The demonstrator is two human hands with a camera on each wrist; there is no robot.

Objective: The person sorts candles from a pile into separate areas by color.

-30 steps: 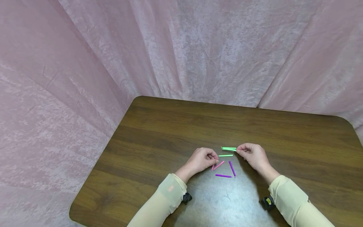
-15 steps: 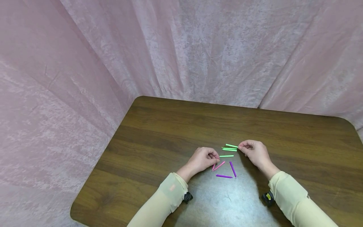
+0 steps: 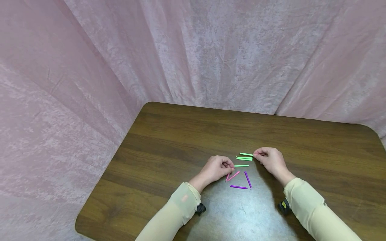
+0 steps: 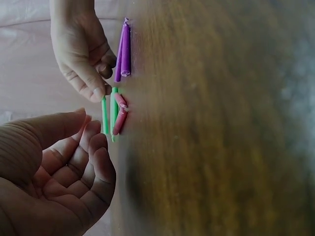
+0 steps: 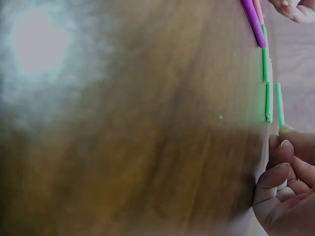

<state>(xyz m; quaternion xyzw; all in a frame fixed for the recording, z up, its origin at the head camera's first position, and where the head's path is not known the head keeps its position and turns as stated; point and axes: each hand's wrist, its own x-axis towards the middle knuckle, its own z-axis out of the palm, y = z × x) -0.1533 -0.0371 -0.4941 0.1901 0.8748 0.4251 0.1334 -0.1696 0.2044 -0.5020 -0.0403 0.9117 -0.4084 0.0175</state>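
Between the thumb and fingertips of my right hand (image 3: 271, 162) is one end of a thin green candle (image 3: 246, 154), held off the table in the right wrist view. Two more green candles (image 3: 245, 159) lie side by side just nearer to me. A single green candle (image 3: 242, 165) lies closer still, its left end by the fingertips of my left hand (image 3: 216, 169). That hand is loosely curled, and the left wrist view (image 4: 64, 172) shows nothing in its fingers. Two pink candles (image 3: 233, 176) meet in a V beside it, one partly hidden. Two purple candles (image 3: 248, 180) lie to their right.
The brown wood-grain table (image 3: 169, 134) has rounded corners, and glare brightens its near middle. Pink velvety curtains (image 3: 211, 53) hang behind it and along the left. Black devices (image 3: 283, 207) are strapped at both wrists.
My right hand has drawn one green candle away from the other two, slightly up and toward the far side, and now holds nearly still. The left hand has barely moved.
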